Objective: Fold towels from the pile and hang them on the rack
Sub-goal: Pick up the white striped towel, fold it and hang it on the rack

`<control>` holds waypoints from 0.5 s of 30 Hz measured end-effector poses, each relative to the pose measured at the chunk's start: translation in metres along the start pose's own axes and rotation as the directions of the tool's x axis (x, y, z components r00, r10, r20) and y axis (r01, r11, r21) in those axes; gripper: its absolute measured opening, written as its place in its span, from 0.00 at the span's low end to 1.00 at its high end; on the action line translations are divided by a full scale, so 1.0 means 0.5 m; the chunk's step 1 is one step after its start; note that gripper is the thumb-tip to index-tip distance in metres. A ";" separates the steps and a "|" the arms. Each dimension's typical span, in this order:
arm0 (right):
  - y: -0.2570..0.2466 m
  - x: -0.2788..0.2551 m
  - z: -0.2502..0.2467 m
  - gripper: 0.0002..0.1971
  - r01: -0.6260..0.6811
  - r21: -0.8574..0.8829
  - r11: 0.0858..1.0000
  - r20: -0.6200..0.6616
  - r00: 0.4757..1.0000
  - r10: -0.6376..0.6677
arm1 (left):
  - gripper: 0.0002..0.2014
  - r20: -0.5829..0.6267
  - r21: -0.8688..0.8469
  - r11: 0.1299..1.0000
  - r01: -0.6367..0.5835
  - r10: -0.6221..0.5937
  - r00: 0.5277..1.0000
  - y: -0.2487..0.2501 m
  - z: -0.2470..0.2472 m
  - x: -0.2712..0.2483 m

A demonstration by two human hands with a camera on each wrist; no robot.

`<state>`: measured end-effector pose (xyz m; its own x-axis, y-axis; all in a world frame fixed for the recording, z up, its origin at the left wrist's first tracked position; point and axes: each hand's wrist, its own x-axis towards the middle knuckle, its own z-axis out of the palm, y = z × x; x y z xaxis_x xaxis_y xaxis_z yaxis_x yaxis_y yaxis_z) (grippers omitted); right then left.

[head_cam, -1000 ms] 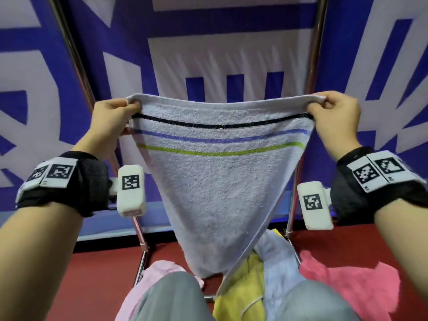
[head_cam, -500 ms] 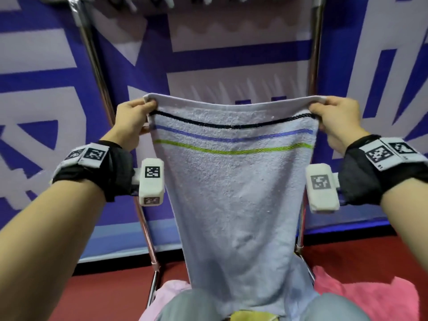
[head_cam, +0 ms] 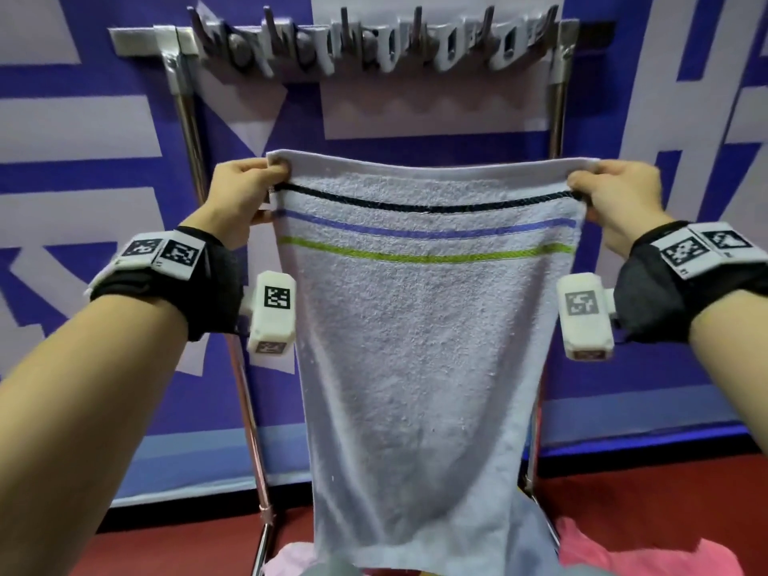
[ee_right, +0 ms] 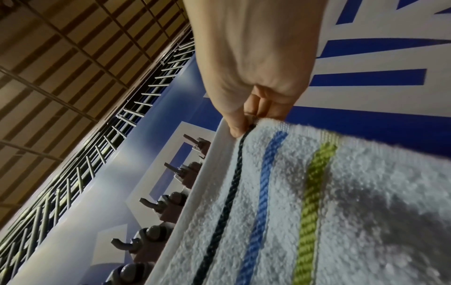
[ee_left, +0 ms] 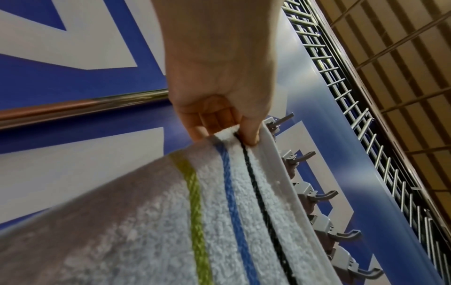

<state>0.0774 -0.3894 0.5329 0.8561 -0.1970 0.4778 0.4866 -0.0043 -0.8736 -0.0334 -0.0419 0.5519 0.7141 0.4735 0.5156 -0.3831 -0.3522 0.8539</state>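
A pale grey-lilac towel with a black, a blue and a green stripe near its top hangs stretched between my hands. My left hand pinches its top left corner, my right hand its top right corner. The wrist views show each thumb and curled fingers clamped on the hem: left hand, right hand, towel, towel. The metal rack stands behind the towel, its top bar with a row of grey clips above the towel's upper edge. The towel's lower end drapes down over the pile.
Below lie more towels, a pink one at the lower right and a paler pink one at the lower left, on a red floor. A blue-and-white patterned wall stands right behind the rack. The rack's chrome uprights flank the towel.
Both hands have raised the towel and pulled it flat and wide. The view has tilted up, so the rack's top bar with clips now shows and the pile has sunk out of view.
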 end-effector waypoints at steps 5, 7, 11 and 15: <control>-0.038 0.006 0.014 0.09 0.051 0.014 0.999 0.006 0.999 -0.052 | 0.07 -0.011 -0.021 0.999 0.031 -0.031 0.999 0.002 -0.020 -0.002; -0.041 0.007 0.013 0.10 0.053 0.017 0.998 0.005 0.999 -0.053 | 0.07 -0.009 -0.015 0.999 0.041 -0.041 0.999 0.003 -0.024 -0.002; -0.034 0.013 0.001 0.06 -0.009 0.006 1.000 -0.036 0.999 0.009 | 0.06 -0.006 -0.025 0.996 0.089 -0.089 0.996 0.008 -0.020 -0.004; -0.016 0.017 -0.007 0.05 -0.174 -0.011 0.985 -0.094 0.981 0.172 | 0.10 0.071 -0.077 0.956 0.283 -0.278 0.958 -0.011 0.001 -0.002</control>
<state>0.0801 -0.3942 0.5436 0.9068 -0.2861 0.3097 0.3285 0.0190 -0.9443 -0.0317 -0.0407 0.5468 0.8323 0.4938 0.2520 -0.2096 -0.1406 0.9676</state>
